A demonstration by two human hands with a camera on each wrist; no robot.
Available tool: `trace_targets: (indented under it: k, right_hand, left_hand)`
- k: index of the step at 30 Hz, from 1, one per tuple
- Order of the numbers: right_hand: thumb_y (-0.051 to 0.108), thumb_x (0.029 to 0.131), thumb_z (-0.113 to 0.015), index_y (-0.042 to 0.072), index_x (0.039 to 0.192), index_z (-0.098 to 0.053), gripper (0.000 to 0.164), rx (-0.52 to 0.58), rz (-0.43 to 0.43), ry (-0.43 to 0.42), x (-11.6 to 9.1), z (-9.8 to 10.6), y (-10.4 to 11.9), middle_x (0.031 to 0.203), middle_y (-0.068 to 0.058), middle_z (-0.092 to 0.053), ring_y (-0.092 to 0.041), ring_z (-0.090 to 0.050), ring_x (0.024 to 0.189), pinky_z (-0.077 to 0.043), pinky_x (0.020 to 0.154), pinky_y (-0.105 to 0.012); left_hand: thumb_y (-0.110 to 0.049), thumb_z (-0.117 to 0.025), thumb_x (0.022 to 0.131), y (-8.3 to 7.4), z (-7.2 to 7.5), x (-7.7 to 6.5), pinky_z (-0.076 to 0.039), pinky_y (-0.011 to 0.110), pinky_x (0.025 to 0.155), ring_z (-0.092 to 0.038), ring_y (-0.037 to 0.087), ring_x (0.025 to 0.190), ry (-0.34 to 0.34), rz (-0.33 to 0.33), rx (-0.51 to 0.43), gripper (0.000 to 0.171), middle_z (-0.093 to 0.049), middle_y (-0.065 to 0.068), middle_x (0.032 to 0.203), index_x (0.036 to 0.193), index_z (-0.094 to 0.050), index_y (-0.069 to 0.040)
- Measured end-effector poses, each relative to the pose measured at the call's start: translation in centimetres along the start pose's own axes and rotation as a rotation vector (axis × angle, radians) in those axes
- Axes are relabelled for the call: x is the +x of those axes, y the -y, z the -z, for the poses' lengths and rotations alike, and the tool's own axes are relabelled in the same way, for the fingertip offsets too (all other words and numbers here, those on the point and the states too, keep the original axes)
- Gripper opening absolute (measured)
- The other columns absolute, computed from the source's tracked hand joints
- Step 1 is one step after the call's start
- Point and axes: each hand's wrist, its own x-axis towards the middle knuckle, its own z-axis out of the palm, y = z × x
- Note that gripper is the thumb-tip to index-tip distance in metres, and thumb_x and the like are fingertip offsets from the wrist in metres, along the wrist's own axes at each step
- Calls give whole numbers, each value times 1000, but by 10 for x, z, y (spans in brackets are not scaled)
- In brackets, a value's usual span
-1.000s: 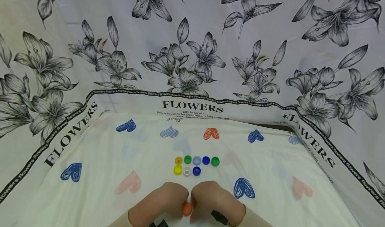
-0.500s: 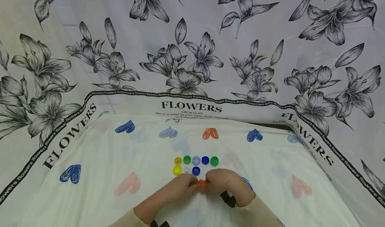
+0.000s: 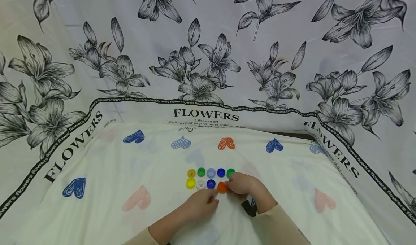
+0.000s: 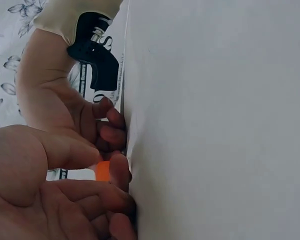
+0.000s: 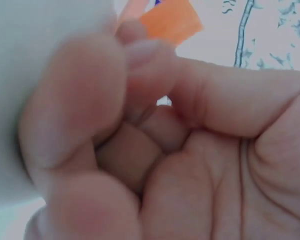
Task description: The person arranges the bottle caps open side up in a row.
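Note:
An orange bottle cap (image 3: 222, 187) lies on the white cloth at the right end of the nearer row of caps. My right hand (image 3: 242, 185) has curled fingers and grips the cap's right edge with its fingertips. At the cap's left edge, the index fingertip of my left hand (image 3: 202, 204) is touching or very close, with the thumb apart below. The left wrist view shows the orange cap (image 4: 103, 171) partly hidden behind the left fingers. Past the right fingertips, the right wrist view shows the orange cap (image 5: 172, 22).
In the nearer row are a yellow cap (image 3: 190, 183), a clear whitish cap (image 3: 200, 184) and a dark blue cap (image 3: 211, 184). Behind them runs a second row of several caps, with a green cap (image 3: 230, 173) at its right end. A flower-printed curtain (image 3: 208, 57) hangs behind.
Both hands have carried the orange cap forward and to the right, up to the nearer row's end. The left hand's fingers have since loosened from it.

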Motion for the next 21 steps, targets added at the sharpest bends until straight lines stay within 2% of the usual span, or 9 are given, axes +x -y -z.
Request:
trace_targets:
  k: [5, 11, 18, 21]
  right_hand:
    - [22, 107, -52, 6, 74, -59, 37, 26, -35, -32, -2, -2, 3, 57, -1, -45, -16, -43, 48, -38, 48, -26]
    - [18, 106, -53, 4, 81, -65, 31, 64, -36, -22, -5, 0, 7, 60, -2, -46, -16, -43, 50, -38, 49, -26]
    - [11, 102, -55, 5, 86, -68, 22, 101, -19, 0, -6, -2, 6, 63, -2, -47, -16, -43, 53, -36, 51, -27]
    - [15, 103, -57, 5, 87, -68, 22, 55, -6, -9, -9, -2, 5, 65, -2, -49, -16, -46, 55, -39, 53, -28]
  left_hand:
    - [-20, -66, 98, -6, -4, -5, -36, 27, 58, -49, 15, 61, -14, 28, 43, 37, -52, 0, 67, 128, -67, 2]
    - [-22, -66, 98, -6, -8, -4, -35, 26, 54, -49, 16, 59, 6, 37, 25, 42, -53, 0, 67, 135, -63, -1]
    - [-18, -66, 97, 1, -8, -1, -34, 27, 54, -48, 16, 60, 15, 42, -26, 12, -52, 2, 67, 107, -66, -10]
    - [-20, -67, 97, -1, -1, -4, -38, 26, 55, -51, 16, 61, 36, 40, -12, 23, -55, 0, 70, 115, -70, -6]
